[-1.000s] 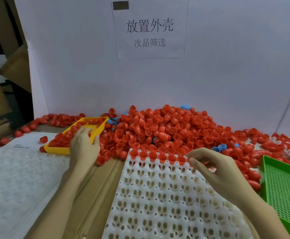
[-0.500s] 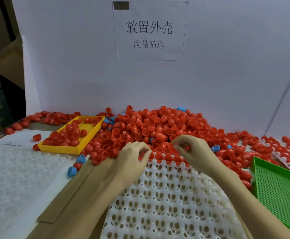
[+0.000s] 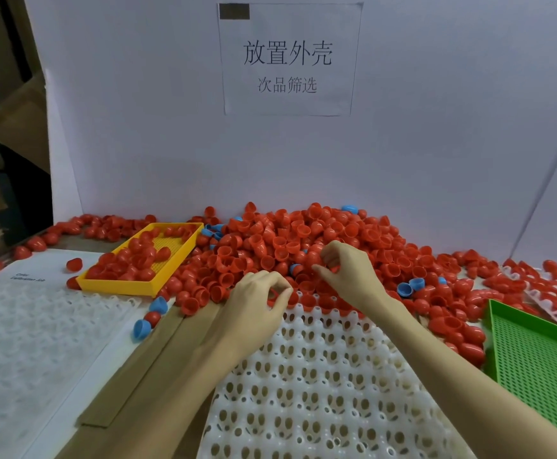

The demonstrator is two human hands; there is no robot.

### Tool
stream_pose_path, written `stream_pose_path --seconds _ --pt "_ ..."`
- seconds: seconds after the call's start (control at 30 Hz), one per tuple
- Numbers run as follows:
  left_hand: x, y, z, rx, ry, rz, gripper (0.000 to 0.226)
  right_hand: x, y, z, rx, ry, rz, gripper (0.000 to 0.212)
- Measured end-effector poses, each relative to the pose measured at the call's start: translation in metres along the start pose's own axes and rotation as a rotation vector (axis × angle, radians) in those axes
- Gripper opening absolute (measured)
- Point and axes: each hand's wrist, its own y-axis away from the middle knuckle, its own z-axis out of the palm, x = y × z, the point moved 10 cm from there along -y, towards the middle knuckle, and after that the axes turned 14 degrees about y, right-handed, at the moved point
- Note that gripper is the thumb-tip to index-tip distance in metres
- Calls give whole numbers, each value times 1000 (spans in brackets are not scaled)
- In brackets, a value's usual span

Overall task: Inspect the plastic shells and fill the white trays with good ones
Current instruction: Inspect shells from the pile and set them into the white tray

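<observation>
Left hand [image 3: 257,301] moved from yellow tray [image 3: 144,286]; grip pinches red shell [image 3: 272,295].

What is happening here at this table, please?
A person is sorting red plastic shells from a big pile. The left hand pinches a red shell at the far edge of the white tray, where one row is filled. The right hand reaches into the pile, fingers curled on shells. A yellow tray holds some shells; the green tray looks empty.

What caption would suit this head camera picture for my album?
Both hands, left hand and right hand, pick red shells beside a white tray.
</observation>
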Motion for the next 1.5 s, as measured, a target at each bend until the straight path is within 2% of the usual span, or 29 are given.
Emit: stream_pose_path --seconds 0.1,0.2,0.3,0.43,0.53,0.6,0.7,0.8,0.83,0.9,1.03,1.13,1.33,1.5 --pt "3 0 -2 5 20 4 11 12 11 -17 22 -192 90 23" --pt "13 1 -5 21 87 -2 8 18 30 -37 -28 -388 149 22" --pt "30 3 -4 23 207 29 30 11 57 -52 -141 -618 138 18" --pt "57 10 13 -80 288 96 53 -8 91 -58 -325 -744 56 22" --pt "67 15 22 -102 382 106 42 -21 106 -54 -452 -813 8 27" --pt "65 17 26 -121 524 35 28 -23 110 -53 -482 -888 18 32" --pt "61 18 34 -168 711 -86 19 -18 110 -57 -447 -902 57 35" --pt "58 17 37 -194 795 -150 15 -15 107 -68 -319 -852 58 24" --pt "57 17 37 -193 808 -165 15 -19 106 -70 -295 -828 31 30" --pt "54 17 36 -196 835 -201 18 -30 107 -73 -260 -771 -32 39" --pt "53 17 37 -316 879 -275 36 -31 105 -80 -133 -673 -26 26" --pt "55 16 32 -367 946 -301 37 -25 106 -82 -120 -719 14 19" --pt "50 17 26 -383 743 -260 18 -33 108 -78 -145 -747 18 17" --pt "45 14 23 -342 766 -289 18 -33 108 -79 -107 -736 15 15"
